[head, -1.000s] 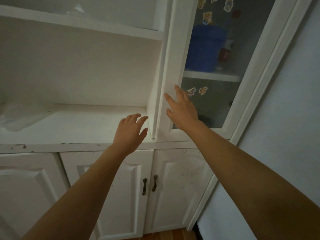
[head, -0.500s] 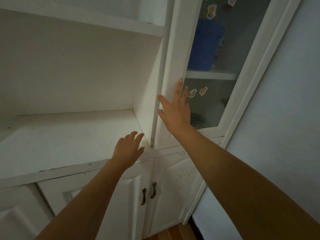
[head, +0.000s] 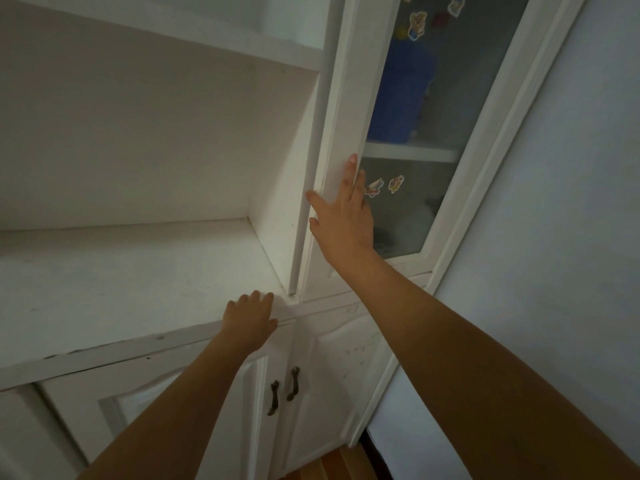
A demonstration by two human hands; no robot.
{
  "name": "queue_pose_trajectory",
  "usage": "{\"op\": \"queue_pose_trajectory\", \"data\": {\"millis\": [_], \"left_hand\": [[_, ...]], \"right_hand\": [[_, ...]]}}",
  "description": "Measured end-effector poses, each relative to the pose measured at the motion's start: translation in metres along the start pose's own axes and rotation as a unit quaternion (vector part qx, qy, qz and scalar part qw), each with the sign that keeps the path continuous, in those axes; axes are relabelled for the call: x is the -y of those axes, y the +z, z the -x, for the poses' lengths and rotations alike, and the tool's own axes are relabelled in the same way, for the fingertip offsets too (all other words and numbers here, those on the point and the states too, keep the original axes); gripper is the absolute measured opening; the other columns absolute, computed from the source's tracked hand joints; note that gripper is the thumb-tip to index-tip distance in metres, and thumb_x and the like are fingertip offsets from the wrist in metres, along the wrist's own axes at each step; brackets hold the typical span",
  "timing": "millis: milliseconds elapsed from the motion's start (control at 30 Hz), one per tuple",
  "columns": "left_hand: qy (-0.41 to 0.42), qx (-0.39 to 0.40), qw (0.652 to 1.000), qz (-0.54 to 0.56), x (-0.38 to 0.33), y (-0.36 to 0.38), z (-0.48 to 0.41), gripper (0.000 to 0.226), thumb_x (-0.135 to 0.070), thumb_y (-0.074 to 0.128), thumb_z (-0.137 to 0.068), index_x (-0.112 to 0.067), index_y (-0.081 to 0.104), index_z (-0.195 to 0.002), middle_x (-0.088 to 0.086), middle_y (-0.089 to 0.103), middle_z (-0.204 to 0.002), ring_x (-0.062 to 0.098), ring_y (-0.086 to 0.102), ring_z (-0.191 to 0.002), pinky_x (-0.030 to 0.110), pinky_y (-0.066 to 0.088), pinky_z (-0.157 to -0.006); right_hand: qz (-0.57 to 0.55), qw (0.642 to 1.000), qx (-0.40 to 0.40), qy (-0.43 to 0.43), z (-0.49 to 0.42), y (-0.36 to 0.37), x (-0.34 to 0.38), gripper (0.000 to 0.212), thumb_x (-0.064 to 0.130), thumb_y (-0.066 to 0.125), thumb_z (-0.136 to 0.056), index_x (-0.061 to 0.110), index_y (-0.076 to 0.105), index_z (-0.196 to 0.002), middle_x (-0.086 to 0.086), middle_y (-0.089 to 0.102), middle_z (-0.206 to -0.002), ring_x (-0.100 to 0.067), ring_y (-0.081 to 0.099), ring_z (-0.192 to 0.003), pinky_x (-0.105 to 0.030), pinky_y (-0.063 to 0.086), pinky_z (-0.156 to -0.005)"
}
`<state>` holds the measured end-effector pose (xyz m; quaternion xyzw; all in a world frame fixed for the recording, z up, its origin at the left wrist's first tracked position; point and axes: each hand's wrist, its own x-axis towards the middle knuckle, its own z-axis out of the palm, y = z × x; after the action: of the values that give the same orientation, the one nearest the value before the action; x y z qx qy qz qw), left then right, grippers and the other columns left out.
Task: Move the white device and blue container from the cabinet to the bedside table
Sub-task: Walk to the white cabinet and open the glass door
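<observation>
A blue container stands on a shelf behind the frosted glass door of the white cabinet, upper right. A pale blurred shape lies on the shelf below it; I cannot tell if it is the white device. My right hand lies flat on the door's left frame, fingers spread, thumb at the door's edge. My left hand rests with its fingers on the front edge of the open shelf, holding nothing.
Cartoon stickers dot the glass. Below are two white cupboard doors with dark handles. A pale wall stands to the right. A strip of wooden floor shows at the bottom.
My left hand has dropped from above the shelf to its front edge. My right hand has stayed on the door frame with its thumb moving to the edge. The view has shifted closer and to the right.
</observation>
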<state>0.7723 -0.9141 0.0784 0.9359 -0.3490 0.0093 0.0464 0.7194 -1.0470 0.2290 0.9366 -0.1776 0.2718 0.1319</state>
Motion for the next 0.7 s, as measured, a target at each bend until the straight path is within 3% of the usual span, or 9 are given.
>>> {"op": "queue_pose_trajectory", "data": {"millis": [267,467,700], "left_hand": [[-0.049,-0.005,0.994,-0.093,-0.018,0.007,-0.005,0.038,-0.033,0.046,-0.088,-0.009,0.040,-0.117,0.010,0.048,-0.118,0.024,0.047,-0.103,0.035,0.043,-0.084],[-0.057,0.006,0.991,-0.124,-0.020,0.007,-0.009,0.046,-0.031,0.049,-0.088,-0.005,0.036,-0.124,0.015,0.044,-0.127,0.028,0.046,-0.108,0.037,0.044,-0.087],[-0.052,-0.024,0.990,-0.130,-0.014,0.014,-0.008,0.034,-0.018,0.052,-0.085,-0.008,0.041,-0.116,0.010,0.049,-0.115,0.022,0.048,-0.098,0.031,0.044,-0.078]], "right_hand": [[0.010,0.999,-0.035,-0.007,0.000,0.000,0.001,0.027,0.023,0.049,-0.093,0.024,0.046,-0.120,-0.027,-0.015,-0.151,-0.047,-0.009,-0.139,-0.049,0.026,-0.110],[0.005,1.000,-0.029,-0.005,-0.005,-0.001,0.004,0.026,0.020,0.049,-0.092,0.022,0.049,-0.118,-0.028,-0.015,-0.151,-0.048,-0.010,-0.139,-0.048,0.030,-0.109],[-0.017,0.999,-0.042,-0.017,0.004,-0.007,-0.003,0.023,0.011,0.048,-0.091,0.017,0.051,-0.112,-0.029,-0.013,-0.151,-0.048,-0.008,-0.139,-0.048,0.035,-0.106]]}}
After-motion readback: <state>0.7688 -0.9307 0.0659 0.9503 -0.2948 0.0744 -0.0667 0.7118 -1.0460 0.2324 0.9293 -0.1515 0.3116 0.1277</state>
